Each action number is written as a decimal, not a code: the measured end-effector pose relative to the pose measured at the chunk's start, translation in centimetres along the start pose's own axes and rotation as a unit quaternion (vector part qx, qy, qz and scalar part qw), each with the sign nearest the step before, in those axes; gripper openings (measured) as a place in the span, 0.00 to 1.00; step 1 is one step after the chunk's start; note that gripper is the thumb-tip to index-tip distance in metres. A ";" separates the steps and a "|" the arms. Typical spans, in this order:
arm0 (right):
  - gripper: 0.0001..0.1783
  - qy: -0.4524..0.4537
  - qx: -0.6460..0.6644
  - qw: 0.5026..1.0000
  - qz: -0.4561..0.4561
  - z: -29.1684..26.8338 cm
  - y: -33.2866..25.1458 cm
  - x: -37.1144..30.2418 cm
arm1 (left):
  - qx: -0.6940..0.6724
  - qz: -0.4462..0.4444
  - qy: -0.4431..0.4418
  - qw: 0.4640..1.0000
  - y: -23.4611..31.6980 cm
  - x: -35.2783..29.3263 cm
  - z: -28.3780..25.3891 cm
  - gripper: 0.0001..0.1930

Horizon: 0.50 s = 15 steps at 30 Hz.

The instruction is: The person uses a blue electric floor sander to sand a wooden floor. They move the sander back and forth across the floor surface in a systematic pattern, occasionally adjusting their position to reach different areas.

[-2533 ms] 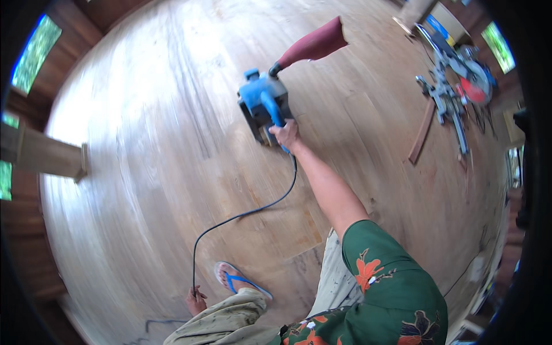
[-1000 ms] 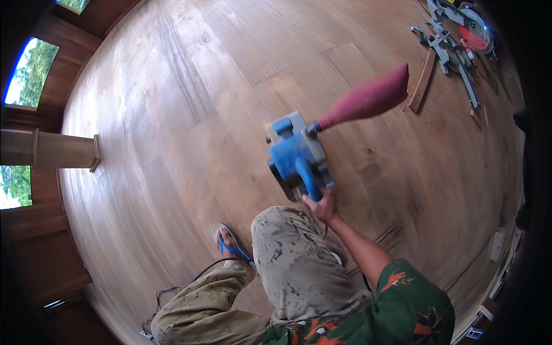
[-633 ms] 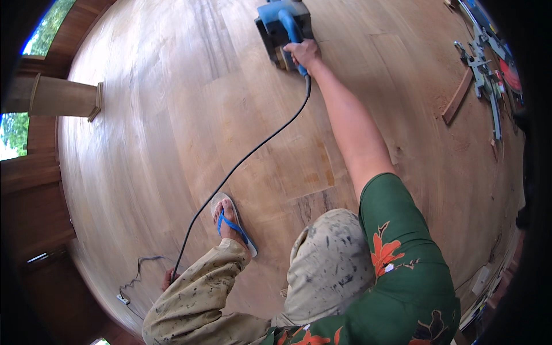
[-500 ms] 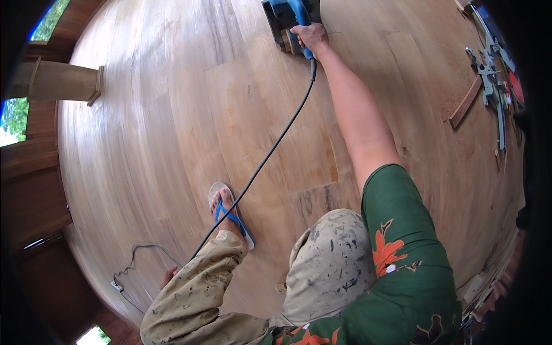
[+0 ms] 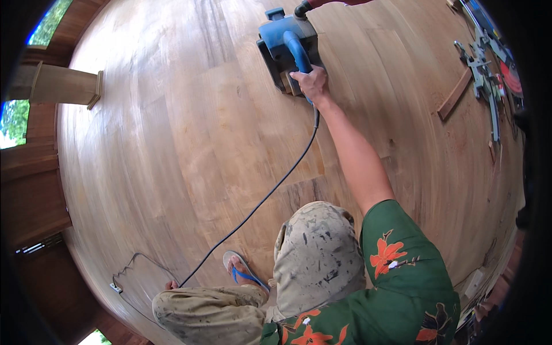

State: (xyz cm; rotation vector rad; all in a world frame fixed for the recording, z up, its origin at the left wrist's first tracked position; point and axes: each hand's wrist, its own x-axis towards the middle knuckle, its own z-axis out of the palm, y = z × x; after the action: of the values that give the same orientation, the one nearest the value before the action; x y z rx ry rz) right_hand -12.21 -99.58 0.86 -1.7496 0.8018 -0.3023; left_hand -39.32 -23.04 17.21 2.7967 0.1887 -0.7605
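Some fingers of the left hand (image 5: 171,284) show past a dark-spotted beige trouser leg (image 5: 207,310), just beside a long black cord (image 5: 253,213); I cannot tell whether they grip it. Farther out, the right hand (image 5: 314,85) is wrapped around the thick, curved blue handle (image 5: 296,50) of a boxy blue-and-black power sander (image 5: 279,39) on the brown plank floor (image 5: 132,172). It looks heavy and rigid, best held by that handle. Its blue housing has dark sides; beyond, a black elbow (image 5: 302,8) meets a cut-off maroon bag (image 5: 345,2).
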 end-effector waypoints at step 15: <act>0.18 -0.007 0.066 0.998 0.007 -6.1 3.7 -19.3 | 0.016 0.075 -0.020 0.997 0.1 9.0 3.0 0.29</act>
State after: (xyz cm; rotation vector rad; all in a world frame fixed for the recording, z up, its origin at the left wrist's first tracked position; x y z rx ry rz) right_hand -31.24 -92.15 3.16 -1.6202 0.7675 -0.3258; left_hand -33.01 -23.38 10.13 2.7841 -0.0395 -0.7892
